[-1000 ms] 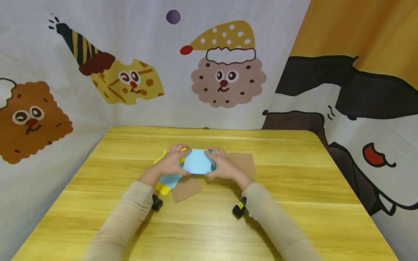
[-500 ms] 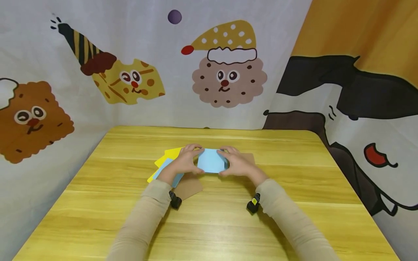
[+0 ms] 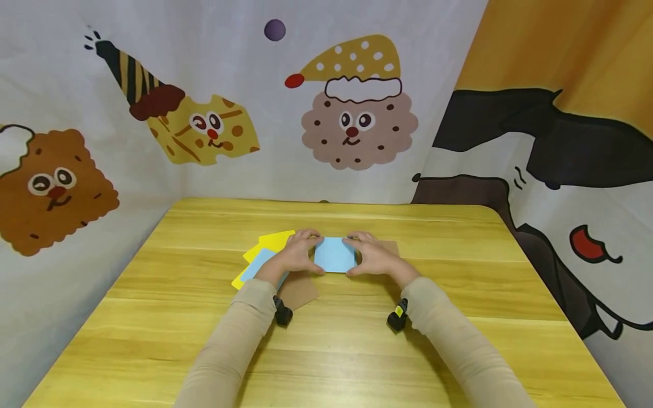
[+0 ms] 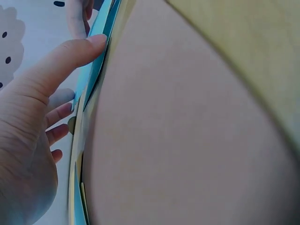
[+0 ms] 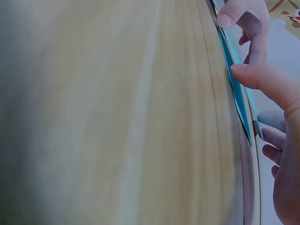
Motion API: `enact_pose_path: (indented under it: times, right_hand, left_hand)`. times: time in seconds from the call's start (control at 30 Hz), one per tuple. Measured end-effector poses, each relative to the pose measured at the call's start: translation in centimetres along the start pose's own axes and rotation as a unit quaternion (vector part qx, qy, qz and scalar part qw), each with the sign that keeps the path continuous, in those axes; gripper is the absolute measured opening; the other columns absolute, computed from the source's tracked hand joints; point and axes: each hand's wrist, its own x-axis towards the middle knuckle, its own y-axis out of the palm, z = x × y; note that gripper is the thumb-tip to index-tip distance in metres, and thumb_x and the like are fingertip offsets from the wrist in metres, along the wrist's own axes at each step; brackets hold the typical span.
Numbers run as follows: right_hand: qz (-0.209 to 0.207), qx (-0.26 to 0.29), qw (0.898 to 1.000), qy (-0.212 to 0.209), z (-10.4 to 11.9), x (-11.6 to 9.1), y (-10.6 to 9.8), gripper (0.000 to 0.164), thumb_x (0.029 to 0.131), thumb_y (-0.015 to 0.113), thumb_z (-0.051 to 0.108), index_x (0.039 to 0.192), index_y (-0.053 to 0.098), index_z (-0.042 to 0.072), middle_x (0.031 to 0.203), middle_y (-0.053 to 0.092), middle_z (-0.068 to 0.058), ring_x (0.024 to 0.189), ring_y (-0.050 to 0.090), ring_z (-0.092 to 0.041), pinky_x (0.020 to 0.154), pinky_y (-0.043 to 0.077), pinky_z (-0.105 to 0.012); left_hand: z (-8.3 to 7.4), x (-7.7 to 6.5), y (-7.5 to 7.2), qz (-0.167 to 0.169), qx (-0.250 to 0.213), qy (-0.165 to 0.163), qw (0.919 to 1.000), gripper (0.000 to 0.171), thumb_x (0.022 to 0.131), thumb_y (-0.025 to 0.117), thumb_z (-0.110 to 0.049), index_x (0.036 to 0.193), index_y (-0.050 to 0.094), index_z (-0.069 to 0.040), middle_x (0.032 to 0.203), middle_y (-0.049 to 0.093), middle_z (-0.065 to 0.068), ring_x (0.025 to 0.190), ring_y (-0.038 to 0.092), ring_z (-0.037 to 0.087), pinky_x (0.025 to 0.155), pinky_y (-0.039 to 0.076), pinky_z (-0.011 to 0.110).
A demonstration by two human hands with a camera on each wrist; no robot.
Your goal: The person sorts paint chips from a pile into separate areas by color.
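Observation:
A light blue paper card (image 3: pixel 334 255) spans the space between my two hands, close over the table. My left hand (image 3: pixel 295 255) holds its left side, thumb at the near corner and fingers at the far one. On the right side, my right hand (image 3: pixel 376 258) grips it the same way. The left wrist view has the thumb of the left hand (image 4: pixel 28 112) against the card's edge (image 4: pixel 96 61), low over the table. From the right wrist, the card (image 5: pixel 236 89) looks slightly bowed, with the right hand's thumb (image 5: pixel 253 75) on its near edge.
Left of the hands lie overlapping yellow cards (image 3: pixel 275 240) and another blue card (image 3: pixel 259 264), partly behind the left arm. A brown card (image 3: pixel 301 292) lies in front of them. A second brown card (image 3: pixel 391 247) shows behind the right hand. A printed curtain (image 3: pixel 285 141) borders the table (image 3: pixel 326 351).
Both hands have carried the blue card rightward, away from the yellow and blue cards, mostly in the first half second. Since then they have shifted only slightly further right.

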Motion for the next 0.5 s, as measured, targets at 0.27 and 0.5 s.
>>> enact_pose_path:
  times: [0.27,0.5]
  right_hand:
    - [0.018,0.008,1.0,0.011,-0.32,0.16,0.17,0.093,0.076,0.077,0.046,0.149,0.034,0.009,0.151,0.026,-0.015,0.138,0.021,-0.033,0.107,0.024,-0.054]
    - [0.046,0.005,0.999,0.009,-0.39,0.06,0.2,0.093,0.081,0.073,0.048,0.151,0.029,0.008,0.153,0.021,-0.015,0.139,0.018,-0.034,0.107,0.024,-0.054]
  left_hand:
    - [0.69,0.54,0.59,0.006,-0.008,-0.002,0.9999,0.096,0.07,0.08,-0.053,0.146,0.041,-0.008,0.148,0.034,0.005,0.135,0.024,0.027,0.108,0.017,0.048]
    - [0.8,0.48,0.57,0.021,-0.019,-0.005,0.9996,0.094,0.072,0.08,-0.051,0.146,0.041,-0.008,0.15,0.032,0.008,0.136,0.023,0.029,0.108,0.016,0.05]
